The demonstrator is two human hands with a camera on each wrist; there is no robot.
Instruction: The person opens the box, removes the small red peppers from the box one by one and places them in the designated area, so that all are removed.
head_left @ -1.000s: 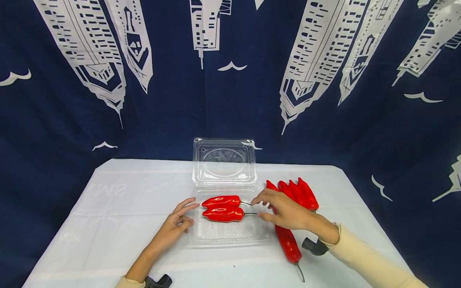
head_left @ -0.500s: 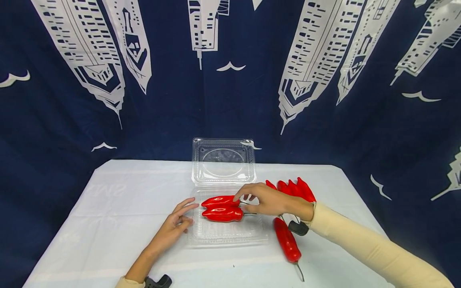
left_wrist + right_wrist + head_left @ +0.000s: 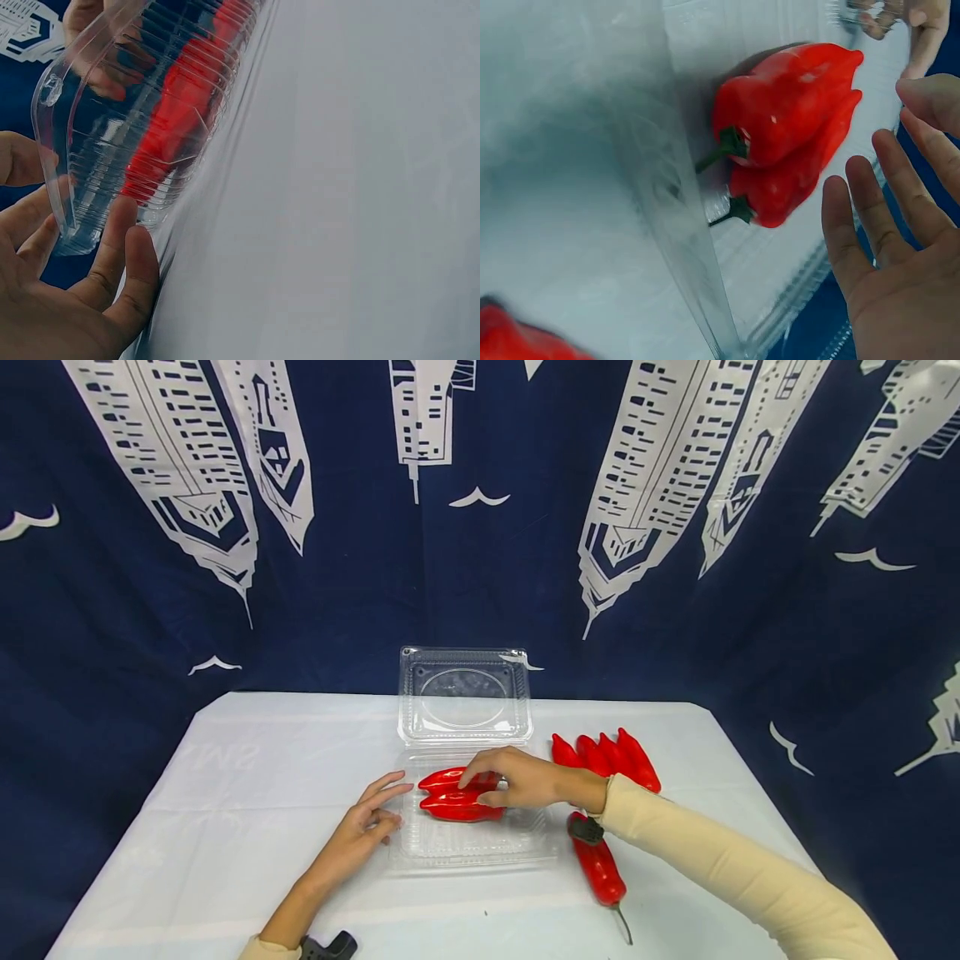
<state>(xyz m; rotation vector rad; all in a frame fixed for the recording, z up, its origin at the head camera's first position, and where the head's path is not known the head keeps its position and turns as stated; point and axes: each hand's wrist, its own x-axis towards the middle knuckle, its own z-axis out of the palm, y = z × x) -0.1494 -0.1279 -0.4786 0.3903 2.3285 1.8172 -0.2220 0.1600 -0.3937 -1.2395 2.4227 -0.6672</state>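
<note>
Two glossy red chili peppers lie side by side in a clear plastic container (image 3: 480,850): the near pepper (image 3: 453,807) and the far pepper (image 3: 441,779). My right hand (image 3: 525,777) reaches in from the right over their stem ends. The right wrist view shows that hand (image 3: 904,232) with fingers spread, beside the peppers and holding nothing; the green stems (image 3: 735,142) point away from it. At the container's left wall rests my left hand (image 3: 358,828), fingers extended. In the left wrist view its fingertips (image 3: 124,214) meet the ribbed wall, a pepper (image 3: 176,105) showing through.
The container's lid (image 3: 465,697) stands raised at the back. To the right, several more red chili peppers (image 3: 636,760) lie in a row, partly behind the right sleeve (image 3: 712,852). Closer in lies a single chili pepper (image 3: 600,868), its top overlapped by the right wrist camera (image 3: 585,829).
My right hand has moved left, from beside the stems to over the peppers. The left hand and the two peppers in the container stay where they were.
</note>
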